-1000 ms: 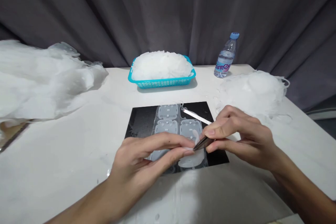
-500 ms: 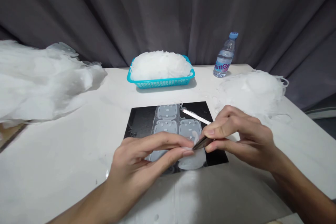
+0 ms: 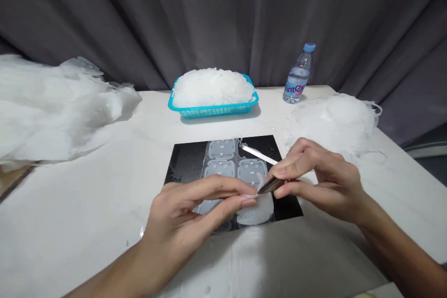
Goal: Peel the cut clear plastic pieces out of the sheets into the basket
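My left hand [image 3: 199, 212] pinches a small translucent white piece [image 3: 249, 195] between thumb and fingertips. In my right hand [image 3: 317, 179] is a pair of dark metal tweezers [image 3: 268, 186], whose tips meet the piece's edge by the left fingertips. A thin curled translucent strip [image 3: 259, 179] rises beside the tips. Beneath both hands, a black mat [image 3: 185, 160] bears a translucent sheet of moulded rounded squares [image 3: 220, 167], partly covered by my left hand. A narrow white strip [image 3: 258, 154] slants toward my right fingers; whether they touch it I cannot tell.
Behind the mat stands a turquoise basket [image 3: 216, 111] heaped with white translucent pieces [image 3: 213, 87]. A water bottle [image 3: 297, 77] stands right of it. A large pile of translucent sheets [image 3: 52, 111] lies left, and a heap of translucent scraps [image 3: 335, 123] lies right.
The tweezers and my right hand have shifted slightly up and left. The curled strip beside the tips looks thinner. My left hand keeps its pinch on the piece.
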A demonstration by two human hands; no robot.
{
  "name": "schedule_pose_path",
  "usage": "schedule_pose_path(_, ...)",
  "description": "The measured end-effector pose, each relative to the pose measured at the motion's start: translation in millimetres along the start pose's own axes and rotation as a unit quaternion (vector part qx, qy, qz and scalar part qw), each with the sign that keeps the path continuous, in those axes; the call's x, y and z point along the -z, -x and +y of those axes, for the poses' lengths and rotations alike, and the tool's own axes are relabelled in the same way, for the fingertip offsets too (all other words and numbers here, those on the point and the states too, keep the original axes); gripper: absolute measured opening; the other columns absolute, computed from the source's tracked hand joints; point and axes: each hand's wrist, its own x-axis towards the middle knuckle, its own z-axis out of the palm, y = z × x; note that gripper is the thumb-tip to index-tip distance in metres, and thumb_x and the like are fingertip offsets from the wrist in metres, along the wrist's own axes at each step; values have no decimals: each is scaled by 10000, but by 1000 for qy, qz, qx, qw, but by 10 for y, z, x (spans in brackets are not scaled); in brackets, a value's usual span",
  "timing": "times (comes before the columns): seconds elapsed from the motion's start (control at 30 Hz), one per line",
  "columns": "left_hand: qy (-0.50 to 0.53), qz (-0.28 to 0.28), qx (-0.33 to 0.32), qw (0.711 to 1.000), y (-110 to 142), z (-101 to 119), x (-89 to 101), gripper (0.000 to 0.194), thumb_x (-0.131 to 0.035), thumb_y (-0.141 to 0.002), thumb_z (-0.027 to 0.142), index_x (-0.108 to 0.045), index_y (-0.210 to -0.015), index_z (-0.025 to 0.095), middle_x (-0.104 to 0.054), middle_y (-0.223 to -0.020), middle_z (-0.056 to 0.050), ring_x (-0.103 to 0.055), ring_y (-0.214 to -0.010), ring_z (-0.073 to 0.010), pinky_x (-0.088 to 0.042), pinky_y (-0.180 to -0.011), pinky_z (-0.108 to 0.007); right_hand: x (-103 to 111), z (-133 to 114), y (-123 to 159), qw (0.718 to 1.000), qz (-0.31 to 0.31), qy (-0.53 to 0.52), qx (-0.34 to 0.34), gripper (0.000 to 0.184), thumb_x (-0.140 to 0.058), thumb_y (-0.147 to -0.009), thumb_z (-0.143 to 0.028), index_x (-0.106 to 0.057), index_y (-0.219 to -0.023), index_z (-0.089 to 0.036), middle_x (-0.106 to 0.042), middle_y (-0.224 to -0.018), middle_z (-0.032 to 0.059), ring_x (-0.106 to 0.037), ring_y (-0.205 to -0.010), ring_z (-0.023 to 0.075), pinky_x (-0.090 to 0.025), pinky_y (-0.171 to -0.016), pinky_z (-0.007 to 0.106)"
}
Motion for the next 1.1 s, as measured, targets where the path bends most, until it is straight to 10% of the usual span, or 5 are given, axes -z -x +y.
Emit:
schedule_pose_path(0.7, 10, 14, 13, 1000, -1, 39, -27, 109, -837, -879, 164, -833, -908, 268, -843, -813, 78, -792, -656, -102, -631, -691, -89, 0, 11, 10, 999, -17, 27, 8, 153, -831, -908, -163, -740, -1000, -243, -809, -939, 20, -707, -797, 181, -588, -686, 345)
schedule_pose_path(1.1, -32, 14, -32, 999, -13, -128, 10, 168, -753, -949, 127, -802, -1019, 272, -860, -1012, 62, -828, -830, -107, -631, -742, -86, 76, 22, 52, 984, 115, -52, -128, 218, -791, -954, -383, -689, -1093, -249, -690, -885, -1, -667, -731, 146, -544, -649, 286)
